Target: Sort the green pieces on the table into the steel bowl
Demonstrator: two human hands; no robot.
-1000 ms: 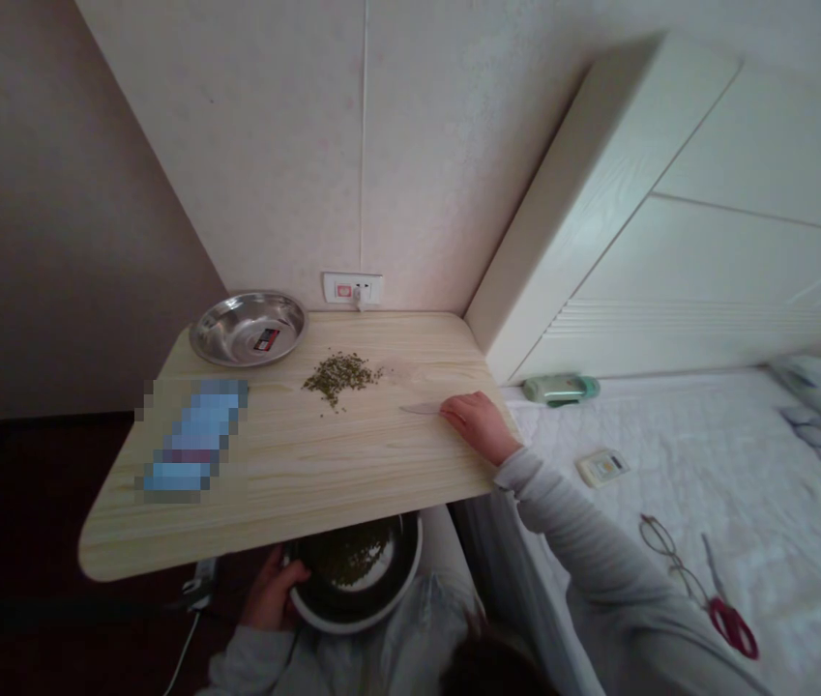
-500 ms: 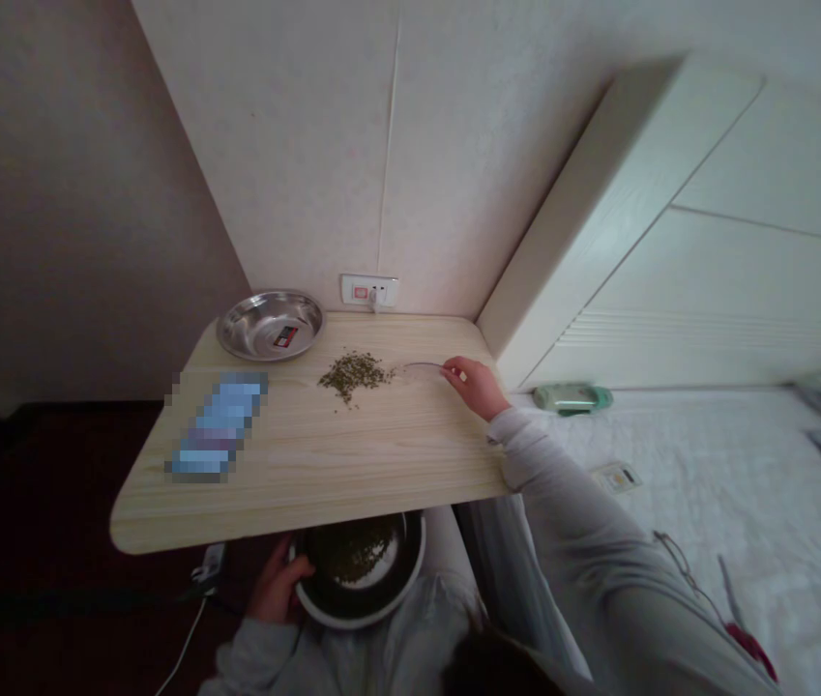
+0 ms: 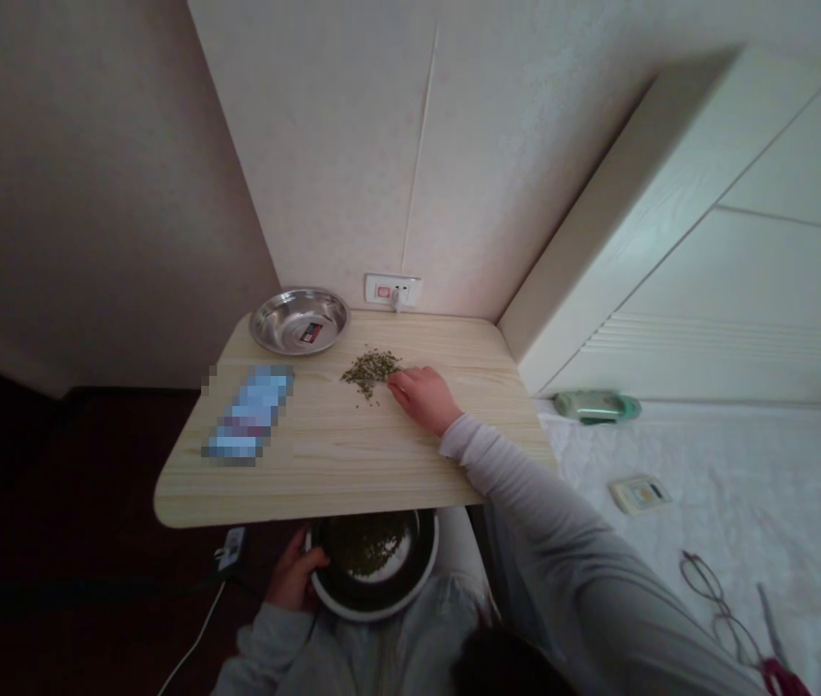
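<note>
My left hand (image 3: 297, 572) grips the rim of a bowl (image 3: 373, 611) under the table's front edge, over my lap. The bowl has a pale rim, a dark inner side and small dark greenish bits (image 3: 366, 546) in it; the table hides its far edge. My right hand (image 3: 425, 396) is at the right edge of a loose pile of small green-brown pieces (image 3: 369, 371), too fine to name exactly. Its fingers are pressed together, and whatever lies in them is hidden.
On the wooden table (image 3: 352, 464) are a shiny metal dish (image 3: 301, 324) and a blurred-out phone (image 3: 254, 411). A wall socket (image 3: 393, 290) sits behind. To the right, the bed holds a green bottle (image 3: 597, 406), a pale device (image 3: 639, 493) and glasses (image 3: 718, 604).
My right hand has moved left across the table to the pile. The thin curved thing at its fingertips no longer shows. My left hand still holds the bowl; the view has shifted.
</note>
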